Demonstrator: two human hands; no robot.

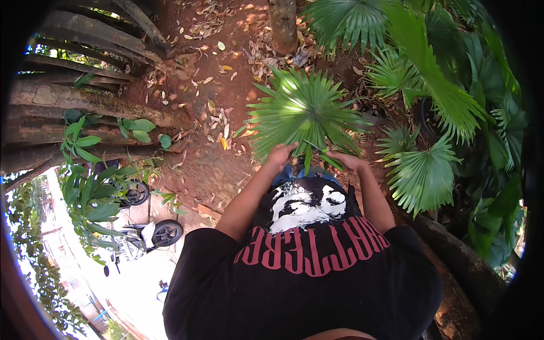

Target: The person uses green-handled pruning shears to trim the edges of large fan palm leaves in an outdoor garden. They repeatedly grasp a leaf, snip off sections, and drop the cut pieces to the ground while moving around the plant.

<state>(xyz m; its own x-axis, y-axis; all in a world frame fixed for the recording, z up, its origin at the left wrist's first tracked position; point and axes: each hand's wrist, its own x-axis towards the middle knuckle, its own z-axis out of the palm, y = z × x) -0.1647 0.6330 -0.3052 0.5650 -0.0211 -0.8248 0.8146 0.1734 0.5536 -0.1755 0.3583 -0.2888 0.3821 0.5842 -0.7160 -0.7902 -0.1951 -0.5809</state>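
Observation:
A broad, pleated fan palm leaf (312,112) spreads in front of me at waist height. My left hand (281,154) pinches the near left edge of this leaf with thumb and fingers. On the near right side, my right hand (346,160) is closed around the green handles of scissors or small shears (316,146), whose thin blades point left towards the leaf's near edge. A narrow strip of leaf hangs down between the hands. The leaf's stalk and the exact place of the blade tips are hard to make out.
More fan palms (423,174) crowd the right side, near a dark round pot or tyre (426,117). A tree trunk (282,25) rises ahead from leaf-strewn red soil. Thick roots or trunks (97,102) stand at left, with parked motorcycles (163,233) on the pavement below.

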